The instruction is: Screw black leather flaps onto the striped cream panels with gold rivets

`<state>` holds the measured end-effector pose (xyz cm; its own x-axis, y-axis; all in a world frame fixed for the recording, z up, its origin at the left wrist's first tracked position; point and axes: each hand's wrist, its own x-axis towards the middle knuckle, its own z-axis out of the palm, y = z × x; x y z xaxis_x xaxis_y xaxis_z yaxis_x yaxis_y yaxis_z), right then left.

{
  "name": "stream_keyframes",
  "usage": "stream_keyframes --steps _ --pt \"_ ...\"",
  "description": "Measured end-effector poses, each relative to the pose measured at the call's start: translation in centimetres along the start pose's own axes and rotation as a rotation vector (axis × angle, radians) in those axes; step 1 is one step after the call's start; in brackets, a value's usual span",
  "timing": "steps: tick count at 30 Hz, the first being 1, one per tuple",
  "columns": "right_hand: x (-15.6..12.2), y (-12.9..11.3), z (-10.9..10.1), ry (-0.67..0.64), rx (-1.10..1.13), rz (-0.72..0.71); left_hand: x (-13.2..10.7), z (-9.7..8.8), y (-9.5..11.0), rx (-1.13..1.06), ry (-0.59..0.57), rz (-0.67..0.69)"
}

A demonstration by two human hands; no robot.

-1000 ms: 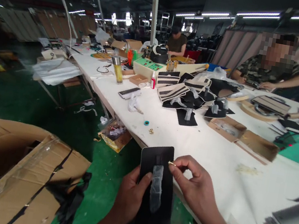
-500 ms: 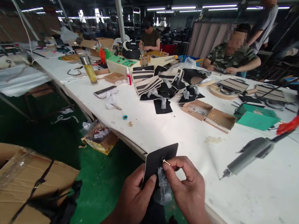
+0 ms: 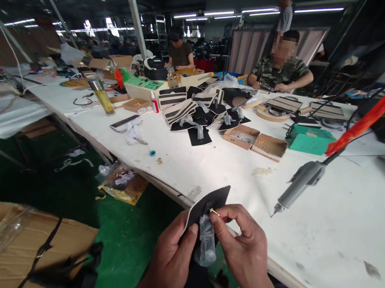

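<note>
My left hand (image 3: pixel 174 250) grips a black panel (image 3: pixel 215 197) with a pale edge, thumb on its dark face and fingers behind it. From the panel's middle hangs a piece wrapped in clear plastic (image 3: pixel 207 246). Between thumb and forefinger, my right hand (image 3: pixel 244 242) pinches a small gold-coloured metal piece (image 3: pixel 215 212), its tip right at the panel's face. Whether it touches the panel I cannot tell. Both hands are in front of the table's near edge, above my lap.
Similar panels (image 3: pixel 199 135) lie heaped on the white table (image 3: pixel 330 228). Beyond are small cardboard boxes (image 3: pixel 269 147) and a green box (image 3: pixel 310 139). A grey electric screwdriver (image 3: pixel 300 185) hangs tip-down at right. A large carton (image 3: pixel 58 249) stands lower left. A co-worker (image 3: pixel 283 73) sits across the table.
The camera view has swung a little to the right, so the table's things appear further left. The panel has turned slightly in my left hand. My right hand still pinches the gold-coloured piece.
</note>
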<state>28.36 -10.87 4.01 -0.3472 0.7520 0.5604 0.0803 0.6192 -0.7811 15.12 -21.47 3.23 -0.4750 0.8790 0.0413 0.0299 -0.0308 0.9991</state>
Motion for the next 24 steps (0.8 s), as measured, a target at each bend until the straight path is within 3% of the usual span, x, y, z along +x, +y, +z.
stream_keyframes --steps 10,19,24 --pt "-0.1 -0.2 0.6 0.024 -0.038 -0.033 -0.3 0.1 -0.4 0.060 -0.049 0.025" --pt "-0.2 0.0 0.9 0.067 -0.138 0.036 -0.5 0.6 -0.8 0.079 -0.055 0.060" --pt "-0.4 0.2 0.9 0.047 -0.204 -0.015 -0.6 0.4 -1.5 0.188 -0.079 0.148"
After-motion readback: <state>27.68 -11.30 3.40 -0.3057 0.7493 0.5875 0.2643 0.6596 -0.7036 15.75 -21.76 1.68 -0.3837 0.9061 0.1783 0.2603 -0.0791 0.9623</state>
